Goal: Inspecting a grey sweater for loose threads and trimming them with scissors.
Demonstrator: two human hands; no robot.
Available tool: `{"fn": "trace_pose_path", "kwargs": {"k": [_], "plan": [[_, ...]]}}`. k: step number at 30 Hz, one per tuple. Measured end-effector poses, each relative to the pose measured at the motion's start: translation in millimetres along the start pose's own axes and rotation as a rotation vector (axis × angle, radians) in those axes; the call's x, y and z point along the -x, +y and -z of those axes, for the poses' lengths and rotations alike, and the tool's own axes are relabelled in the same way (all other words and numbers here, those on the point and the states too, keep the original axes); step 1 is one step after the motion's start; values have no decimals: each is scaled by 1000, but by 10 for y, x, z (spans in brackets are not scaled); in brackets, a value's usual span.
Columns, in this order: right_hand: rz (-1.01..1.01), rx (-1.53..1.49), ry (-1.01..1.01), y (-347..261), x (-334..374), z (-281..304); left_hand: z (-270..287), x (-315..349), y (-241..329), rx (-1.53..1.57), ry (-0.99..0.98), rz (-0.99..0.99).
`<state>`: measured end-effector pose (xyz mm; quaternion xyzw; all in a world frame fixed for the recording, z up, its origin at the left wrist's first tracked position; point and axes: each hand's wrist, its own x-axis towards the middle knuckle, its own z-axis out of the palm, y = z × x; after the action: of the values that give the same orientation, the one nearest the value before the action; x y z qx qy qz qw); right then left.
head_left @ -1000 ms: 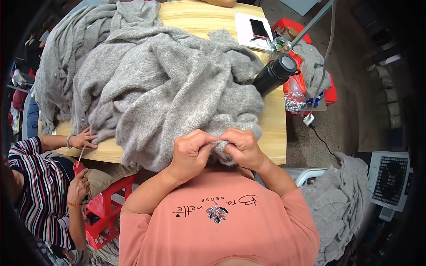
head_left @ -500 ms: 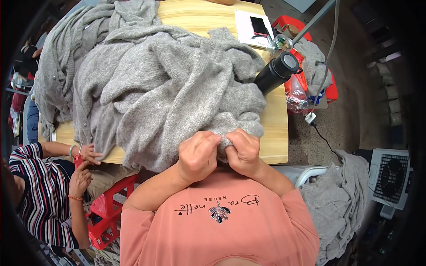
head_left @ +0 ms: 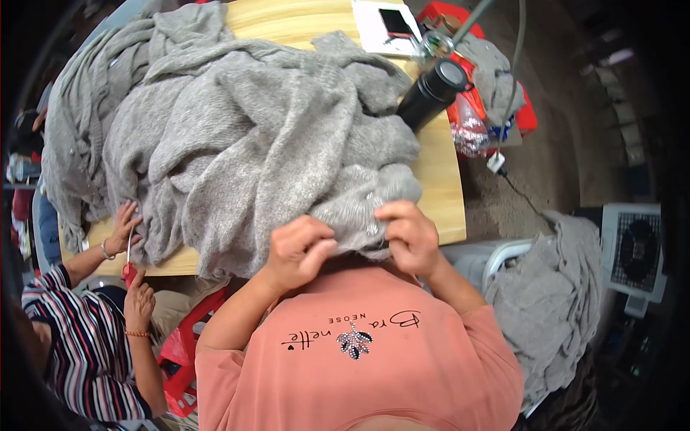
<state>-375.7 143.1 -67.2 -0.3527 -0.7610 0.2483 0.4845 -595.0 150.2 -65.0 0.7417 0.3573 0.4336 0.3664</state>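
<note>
A large heap of grey knitted garments [head_left: 251, 136] spreads over the table, its near end hanging at my chest. My left hand [head_left: 300, 248] is closed on the near edge of the knit, thumb against curled fingers. To its right, my right hand [head_left: 410, 235] pinches the same grey knit. Between the hands the fabric lies stretched, and a few small shiny buttons or beads [head_left: 371, 228] show on it. The fingertips of both hands are partly hidden by the fabric and knuckles.
A black flask [head_left: 431, 93] stands on the wooden table [head_left: 442, 179] at right, beyond it a phone [head_left: 395, 23]. At left, a co-worker's hands [head_left: 129, 241] hold a red-handled metal tool [head_left: 129, 269] by the knit. More grey knit [head_left: 543, 309] fills a bin at right.
My hands have moved apart, from close together to a wider grip, and the knit between them is now spread, showing shiny pieces. The co-worker's far hand has moved up onto the cloth.
</note>
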Motion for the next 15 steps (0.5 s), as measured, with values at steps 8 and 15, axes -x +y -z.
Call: {"fn": "trace_pose_path", "kwargs": {"k": [8,15], "plan": [[-741,539,-617,276,1115,-153,-79,-379,-457,-485,-81,127],[-973,593,-440,-246,1600,-331,-615,-609,-361,-652,-390,-274]]}}
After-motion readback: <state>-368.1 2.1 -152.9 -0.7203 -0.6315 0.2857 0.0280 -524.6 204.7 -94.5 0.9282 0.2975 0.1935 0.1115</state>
